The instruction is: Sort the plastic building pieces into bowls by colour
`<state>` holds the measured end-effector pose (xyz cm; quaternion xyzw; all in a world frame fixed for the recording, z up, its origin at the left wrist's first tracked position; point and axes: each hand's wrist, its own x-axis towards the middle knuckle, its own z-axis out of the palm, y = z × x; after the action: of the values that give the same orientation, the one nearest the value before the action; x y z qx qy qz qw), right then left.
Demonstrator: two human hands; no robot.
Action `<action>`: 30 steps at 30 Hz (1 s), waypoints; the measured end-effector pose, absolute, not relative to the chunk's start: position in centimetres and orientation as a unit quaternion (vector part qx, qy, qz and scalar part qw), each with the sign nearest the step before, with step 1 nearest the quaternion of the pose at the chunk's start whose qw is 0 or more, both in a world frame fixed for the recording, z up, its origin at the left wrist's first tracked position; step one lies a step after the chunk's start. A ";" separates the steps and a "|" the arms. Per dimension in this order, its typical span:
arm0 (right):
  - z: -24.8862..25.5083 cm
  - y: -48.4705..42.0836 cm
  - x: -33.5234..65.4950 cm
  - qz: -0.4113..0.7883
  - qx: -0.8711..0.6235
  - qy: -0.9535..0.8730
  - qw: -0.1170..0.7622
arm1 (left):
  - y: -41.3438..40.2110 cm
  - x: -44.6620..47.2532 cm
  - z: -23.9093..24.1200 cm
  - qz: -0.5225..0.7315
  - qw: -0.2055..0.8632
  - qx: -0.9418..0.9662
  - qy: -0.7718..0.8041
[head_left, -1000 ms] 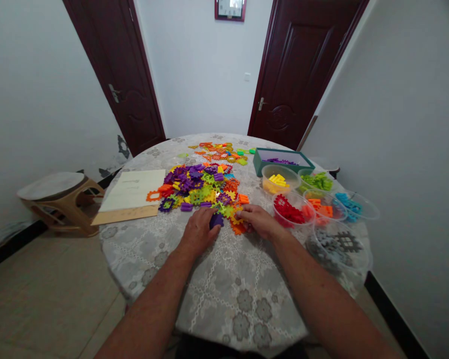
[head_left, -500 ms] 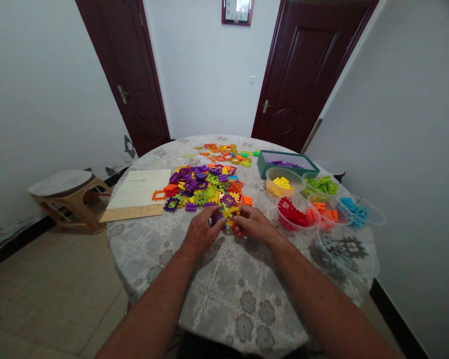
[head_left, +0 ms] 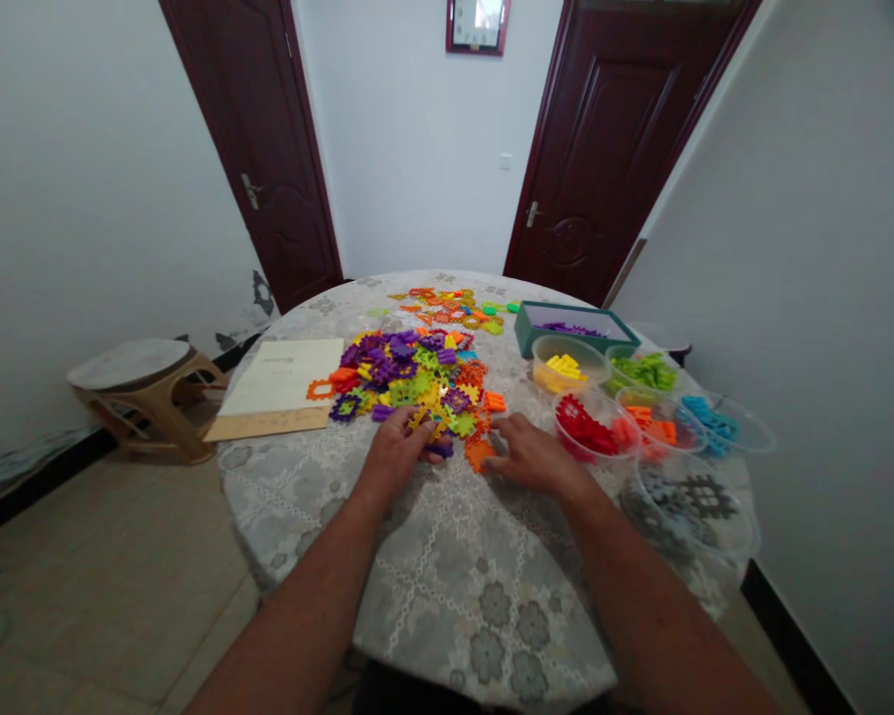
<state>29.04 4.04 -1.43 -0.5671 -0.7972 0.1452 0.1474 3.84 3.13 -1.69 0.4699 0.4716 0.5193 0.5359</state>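
Looking outward from the near edge of the round surface [head_left: 447, 566]: first only patterned cloth and two bare forearms.

Then the left hand [head_left: 396, 452], curled shut around a yellow piece [head_left: 421, 418], with a purple piece [head_left: 441, 449] just under the fingertips. Beside it the right hand [head_left: 530, 459], palm down, mostly open, gripping nothing. Thumb close to an orange piece [head_left: 479, 453]; touching or only beside, impossible to tell.

About the pieces: flat bright plastic, roughly square, with toothed edges and an open middle, apparently made for locking together.

Judging from the lay of things, only a smaller part done. Already separated by colour at the right, in clear bowls: red bowl [head_left: 566, 447] nearest the right hand, grey bowl [head_left: 737, 531] toward the edge, then orange bowl [head_left: 696, 442], blue bowl [head_left: 764, 437], yellow bowl [head_left: 558, 385] and green bowl [head_left: 617, 350]. Behind these, a teal box [head_left: 522, 333] with some purple inside.

Not yet sorted: the big mixed heap [head_left: 406, 372] directly beyond both hands, mostly purple, green, yellow and orange, and a smaller scatter [head_left: 451, 306] at the far side.

Left of the heap, a pale sheet [head_left: 283, 372] on a board. Farther off, a stool [head_left: 130, 362] on the floor.
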 end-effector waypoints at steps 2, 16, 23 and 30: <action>-1.8 4.1 29.0 0.157 -0.564 -0.802 0.119 | 3.3 3.8 -1.8 0.517 0.559 0.450 0.466; -2.3 5.2 28.8 0.277 -0.560 -0.765 0.157 | 3.2 3.8 -1.5 0.531 0.674 0.336 0.389; -2.4 5.4 28.7 0.324 -0.525 -0.760 0.204 | 3.1 3.9 -1.4 0.539 0.683 0.318 0.375; -0.9 5.0 28.2 0.451 -0.465 -0.712 0.271 | 3.1 3.8 -1.6 0.535 0.688 0.329 0.364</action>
<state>28.20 4.96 -0.87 -0.4647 -0.7120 0.4512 0.2711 3.78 3.11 -1.61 0.3289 0.3639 0.5352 0.6877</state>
